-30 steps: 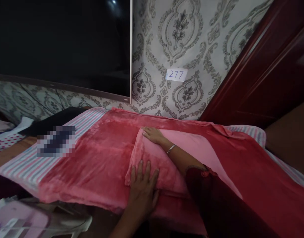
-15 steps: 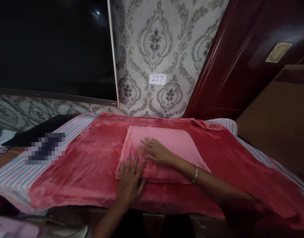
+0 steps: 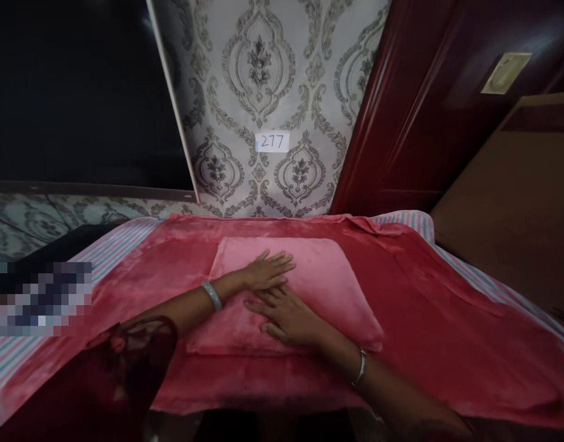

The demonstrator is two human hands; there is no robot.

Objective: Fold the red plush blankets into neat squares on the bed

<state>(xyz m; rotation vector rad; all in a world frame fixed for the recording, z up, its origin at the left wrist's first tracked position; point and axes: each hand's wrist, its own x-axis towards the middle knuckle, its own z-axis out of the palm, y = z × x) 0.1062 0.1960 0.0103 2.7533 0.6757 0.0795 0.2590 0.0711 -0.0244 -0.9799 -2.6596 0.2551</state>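
A folded pink fleece cloth [image 3: 328, 282] lies on a larger red fleece blanket [image 3: 424, 307] spread over a striped surface. My left hand [image 3: 266, 271] rests flat on the folded cloth, fingers stretched toward the right, a bangle on its wrist. My right hand [image 3: 286, 313] lies flat just below it on the same cloth, fingers spread and pointing left. The two hands nearly touch. Neither hand holds anything.
A striped sheet [image 3: 120, 242] shows under the blanket at left and far right. Patterned wallpaper with a paper label reading 277 [image 3: 272, 142] is behind. A dark screen [image 3: 74, 92] fills the upper left. A dark red door [image 3: 429, 104] stands at right, beside a brown board [image 3: 516, 202].
My left hand moved from the cloth's near left edge up onto its middle. My right hand slid toward me on the cloth. The view shifted right.
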